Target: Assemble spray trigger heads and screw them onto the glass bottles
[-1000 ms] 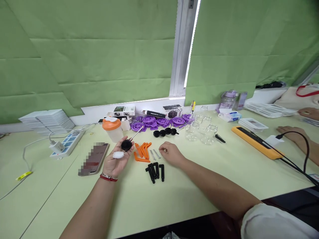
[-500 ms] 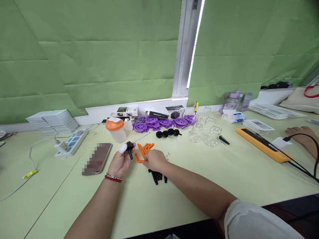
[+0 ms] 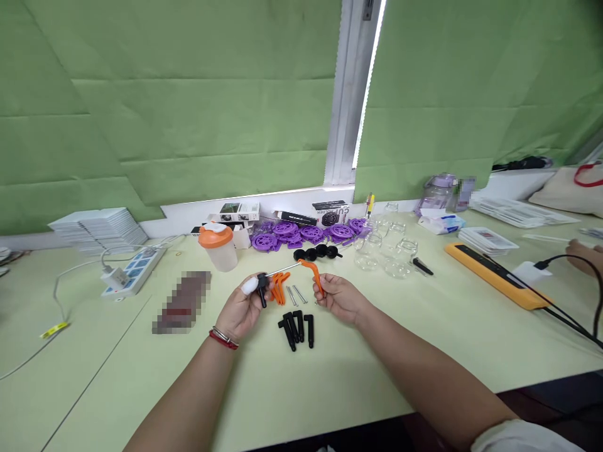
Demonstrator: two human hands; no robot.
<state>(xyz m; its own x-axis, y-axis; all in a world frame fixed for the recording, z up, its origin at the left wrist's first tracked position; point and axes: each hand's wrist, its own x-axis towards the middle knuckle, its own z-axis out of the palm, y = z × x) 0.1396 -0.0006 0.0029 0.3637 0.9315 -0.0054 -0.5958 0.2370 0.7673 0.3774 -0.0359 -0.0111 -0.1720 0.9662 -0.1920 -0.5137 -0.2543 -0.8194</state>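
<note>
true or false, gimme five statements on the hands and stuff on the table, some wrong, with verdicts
1. The right hand holds an orange piece. True.
2. The left hand holds a purple wheel. False: the left hand holds a black part.
3. The left thumb has a white covering. True.
4. The orange-lidded bottle lies on its side. False: the orange-lidded bottle stands upright.
5. Four black L-shaped pieces lie on the table. True.
</note>
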